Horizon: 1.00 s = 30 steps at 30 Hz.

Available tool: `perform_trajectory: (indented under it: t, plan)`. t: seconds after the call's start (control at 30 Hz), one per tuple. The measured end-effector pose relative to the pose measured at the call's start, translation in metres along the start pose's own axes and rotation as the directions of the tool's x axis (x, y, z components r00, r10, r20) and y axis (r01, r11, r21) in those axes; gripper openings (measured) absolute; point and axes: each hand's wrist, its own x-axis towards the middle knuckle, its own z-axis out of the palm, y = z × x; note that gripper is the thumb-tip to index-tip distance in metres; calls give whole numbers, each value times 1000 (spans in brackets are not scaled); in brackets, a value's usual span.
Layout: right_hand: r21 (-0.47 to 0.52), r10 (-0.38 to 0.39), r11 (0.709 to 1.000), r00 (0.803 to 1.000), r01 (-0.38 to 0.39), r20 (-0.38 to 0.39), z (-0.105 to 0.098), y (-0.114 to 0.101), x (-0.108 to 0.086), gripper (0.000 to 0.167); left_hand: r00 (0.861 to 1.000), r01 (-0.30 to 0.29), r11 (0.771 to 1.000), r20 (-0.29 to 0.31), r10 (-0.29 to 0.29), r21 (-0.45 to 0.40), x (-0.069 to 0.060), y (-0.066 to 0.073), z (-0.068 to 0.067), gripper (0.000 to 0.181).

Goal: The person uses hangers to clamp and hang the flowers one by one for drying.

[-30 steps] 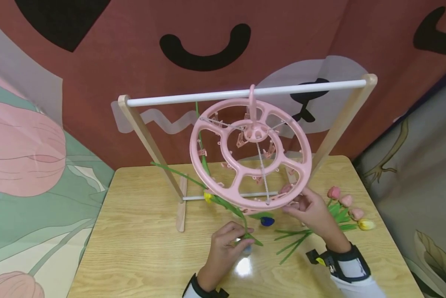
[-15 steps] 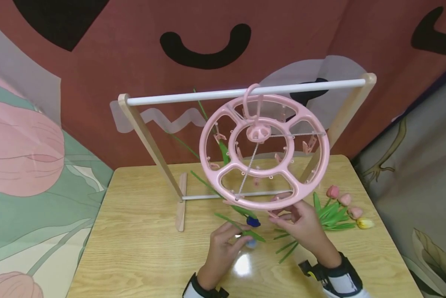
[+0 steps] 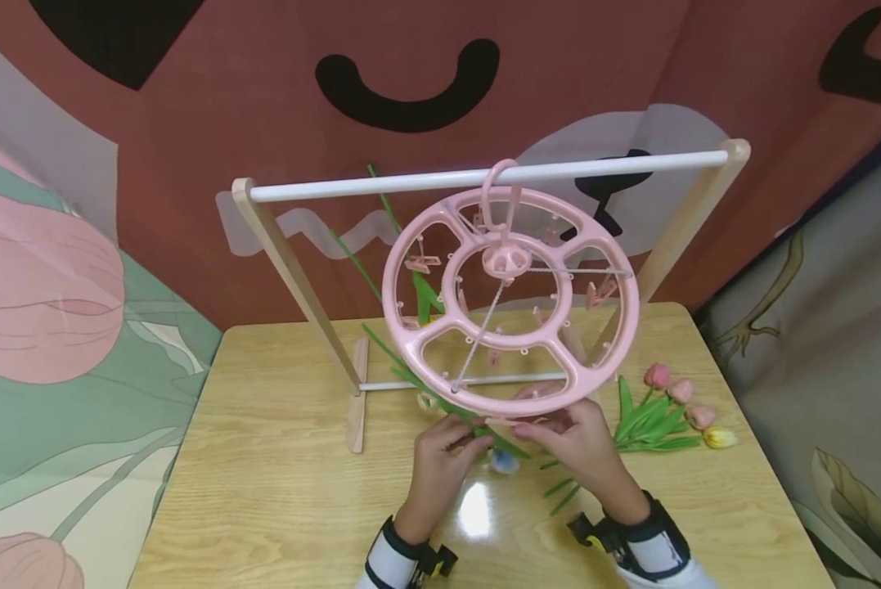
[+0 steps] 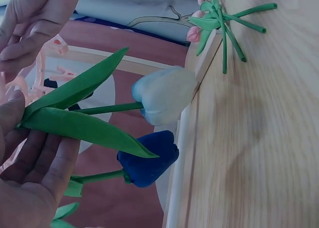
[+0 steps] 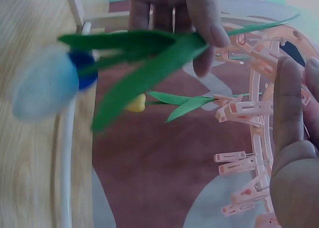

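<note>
My left hand [image 3: 440,466] pinches the green stem of a light blue and white artificial tulip [image 4: 167,96], its bloom pointing downward. At the lower front rim of a round pink hanger [image 3: 514,406], my right hand [image 3: 583,450] grips a pink clothespin [image 5: 264,61], close to the left fingers. A dark blue tulip [image 4: 149,158] hangs beside the light blue one. Farther off, a yellow tulip [image 5: 135,104] hangs head-down from the hanger's clips. Whether the stem lies inside the gripped clothespin I cannot tell.
The hanger hooks over a white rail [image 3: 411,186] on a wooden-legged stand [image 3: 293,278]. More pink clothespins [image 5: 237,163] dangle from its rings. Several pink and yellow tulips [image 3: 649,421] lie on the table [image 3: 263,491] at right.
The hanger has turned and swung. My right hand has moved left along with its rim. My left hand has raised the tulip's stem toward the right hand's fingers.
</note>
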Motion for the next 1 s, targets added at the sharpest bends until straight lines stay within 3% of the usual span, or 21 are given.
perform_trajectory:
  t: [0.3, 0.57, 0.7, 1.0]
  plan:
    - [48, 56, 997, 998, -56, -6, 9, 1, 3, 29, 999, -33, 999, -26, 33, 17, 10, -2, 7, 13]
    - [111, 104, 988, 995, -105, 10, 13, 3, 5, 33, 1000, -4, 1000, -22, 4, -25, 12, 3, 7, 9]
    - [79, 95, 992, 995, -95, 5, 13, 3, 5, 35, 999, -30, 999, -34, 30, 11, 13, 2, 8, 5]
    - [106, 47, 993, 999, -49, 18, 15, 7, 6, 36, 997, -70, 996, -41, 72, 55, 13, 1, 6, 6]
